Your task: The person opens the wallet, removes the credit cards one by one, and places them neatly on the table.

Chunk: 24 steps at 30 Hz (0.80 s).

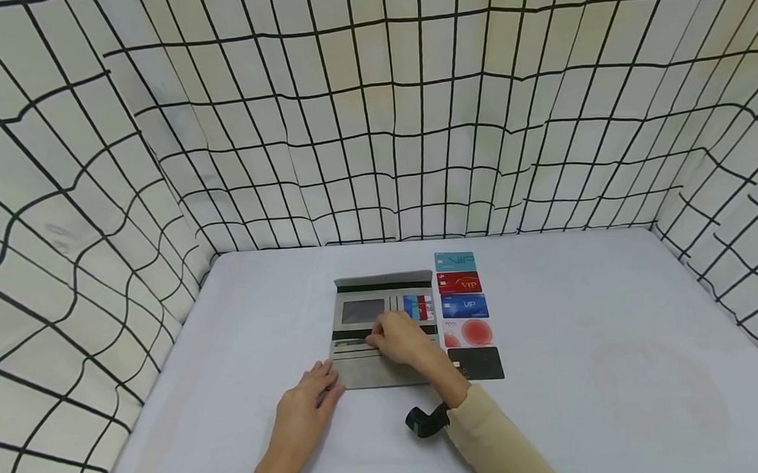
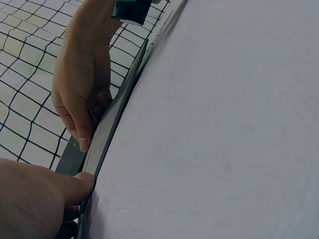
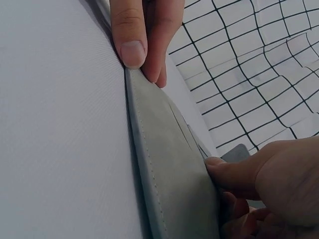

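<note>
A grey wallet [image 1: 368,372] lies unfolded, showing its card slots and a clear window [image 1: 362,311]. At its lower left corner my left hand [image 1: 306,401] rests, thumb on the near edge and fingers along the left side. My right hand [image 1: 398,336] reaches over the middle, thumb and fingers pinching the right end of a dark card [image 1: 351,344] with a gold chip, low in a front slot. Several colourful cards [image 1: 417,307] show in the upper right pocket. In the right wrist view, the right thumb [image 3: 219,164] presses close at the slot edge.
Right of the wallet runs a column of cards: teal [image 1: 455,261], red [image 1: 459,283], blue [image 1: 464,306], white with a red circle [image 1: 476,332] and black [image 1: 481,364]. A black wrist camera [image 1: 423,422] juts from the right wrist. White walls with black grid lines [image 1: 392,134] surround the white table [image 1: 605,309].
</note>
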Tool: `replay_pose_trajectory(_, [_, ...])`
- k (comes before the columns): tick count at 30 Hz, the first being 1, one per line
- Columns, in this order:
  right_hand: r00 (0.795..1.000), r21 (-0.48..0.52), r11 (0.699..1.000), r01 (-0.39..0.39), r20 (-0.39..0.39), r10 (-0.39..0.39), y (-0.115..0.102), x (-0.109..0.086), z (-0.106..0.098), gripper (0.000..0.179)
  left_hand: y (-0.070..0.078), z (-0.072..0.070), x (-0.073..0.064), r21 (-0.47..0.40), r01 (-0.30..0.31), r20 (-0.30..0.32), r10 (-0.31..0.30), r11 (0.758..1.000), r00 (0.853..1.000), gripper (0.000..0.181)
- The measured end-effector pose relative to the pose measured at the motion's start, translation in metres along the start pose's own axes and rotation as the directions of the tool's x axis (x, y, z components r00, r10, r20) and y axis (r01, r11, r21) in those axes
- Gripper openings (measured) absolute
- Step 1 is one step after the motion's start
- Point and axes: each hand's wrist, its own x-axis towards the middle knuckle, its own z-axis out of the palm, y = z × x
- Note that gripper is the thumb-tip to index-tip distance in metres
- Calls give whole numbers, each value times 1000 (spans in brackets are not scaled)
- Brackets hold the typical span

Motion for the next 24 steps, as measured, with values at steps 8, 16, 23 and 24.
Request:
replay_pose_trajectory(8, [998,8,1000,3,-55,-2,1,0,4,14,1,0,0,12,-1,-2,1,1000,1000,26])
replay_pose_trajectory(16, [993,28,999,-30,-112,33,-2,0,7,14,2,-1,2,13,16,16,-16,1000,1000,27])
replay_pose_trajectory(23, [987,2,998,-69,-144,69,-2,2,12,12,2,-1,1,9,13,5,-13,1000,1000,26])
replay_pose_trajectory(24, [987,1,997,-72,-145,71,-2,3,12,13,2,-1,1,8,11,4,-11,1000,1000,26])
